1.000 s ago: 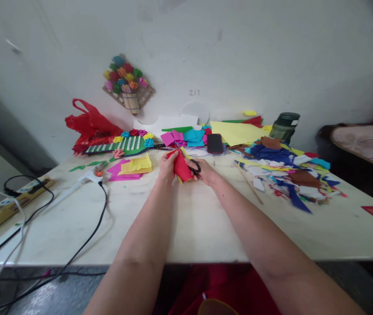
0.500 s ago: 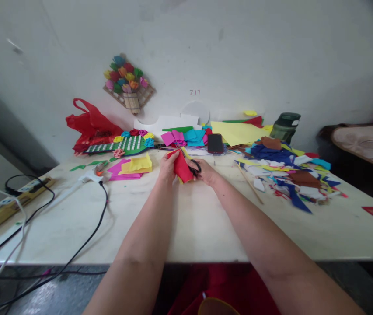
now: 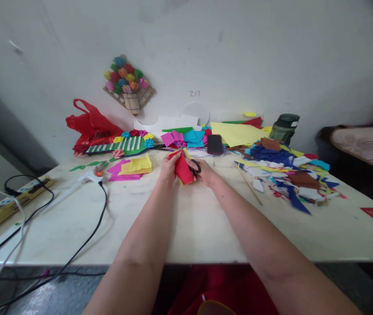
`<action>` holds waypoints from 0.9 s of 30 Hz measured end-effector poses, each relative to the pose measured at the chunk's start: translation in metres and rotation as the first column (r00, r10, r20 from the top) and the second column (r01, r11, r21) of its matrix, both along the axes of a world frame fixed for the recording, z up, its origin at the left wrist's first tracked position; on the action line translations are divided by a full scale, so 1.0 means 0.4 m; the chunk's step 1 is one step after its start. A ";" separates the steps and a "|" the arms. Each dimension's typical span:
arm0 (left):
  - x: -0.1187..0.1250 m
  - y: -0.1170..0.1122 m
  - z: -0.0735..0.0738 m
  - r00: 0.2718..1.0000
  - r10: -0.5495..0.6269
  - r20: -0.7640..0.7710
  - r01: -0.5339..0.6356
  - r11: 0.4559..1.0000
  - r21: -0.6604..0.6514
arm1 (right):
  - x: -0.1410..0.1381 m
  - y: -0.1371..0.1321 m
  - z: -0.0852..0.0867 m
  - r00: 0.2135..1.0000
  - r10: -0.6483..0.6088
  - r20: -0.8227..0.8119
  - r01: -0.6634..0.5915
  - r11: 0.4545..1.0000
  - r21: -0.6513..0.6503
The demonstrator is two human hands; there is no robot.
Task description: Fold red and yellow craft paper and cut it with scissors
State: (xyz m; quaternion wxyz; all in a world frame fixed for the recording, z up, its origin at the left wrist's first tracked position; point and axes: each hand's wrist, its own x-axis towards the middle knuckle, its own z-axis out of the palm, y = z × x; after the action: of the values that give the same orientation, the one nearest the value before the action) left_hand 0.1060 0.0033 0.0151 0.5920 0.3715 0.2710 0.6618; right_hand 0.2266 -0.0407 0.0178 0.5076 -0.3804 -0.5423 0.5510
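My left hand (image 3: 167, 168) grips a folded piece of red paper (image 3: 183, 168) with a yellow layer showing at its edges. My right hand (image 3: 206, 172) is closed on black-handled scissors (image 3: 193, 166), whose blades reach up along the top of the red paper. Both hands meet above the middle of the white table (image 3: 186, 218). Just behind them lie pink and cyan paper squares (image 3: 184, 137) and a dark phone (image 3: 214, 144).
A heap of coloured paper scraps (image 3: 287, 175) and a thin wooden stick (image 3: 249, 183) lie to the right, with a dark green jar (image 3: 284, 126) behind. On the left are yellow and pink sheets (image 3: 134, 168), a glue gun with black cable (image 3: 91, 175), a red bag (image 3: 91, 124) and a power strip (image 3: 12, 199).
Almost nothing has moved. The hands, red paper and scissors stay in the same spot, with only a slight shift of the view.
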 end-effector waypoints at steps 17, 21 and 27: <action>-0.014 0.015 -0.014 1.000 -0.027 -0.004 0.027 1.000 0.010 | 0.020 0.004 0.007 1.000 -0.008 0.015 0.009 0.999 -0.040; -0.029 0.029 -0.015 0.997 0.058 0.046 -0.058 0.998 0.001 | 0.050 0.001 0.030 0.999 -0.028 0.022 0.028 0.999 -0.020; -0.054 0.046 -0.014 0.977 0.173 0.122 -0.165 0.984 -0.071 | 0.076 0.012 0.046 0.957 -0.242 0.163 0.227 0.968 0.104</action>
State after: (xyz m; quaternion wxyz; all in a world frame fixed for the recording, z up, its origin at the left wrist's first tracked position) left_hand 0.0842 0.0218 0.0095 0.5607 0.2860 0.2830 0.7237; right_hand 0.2571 -0.0360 0.0361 0.5355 -0.4672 -0.5583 0.4282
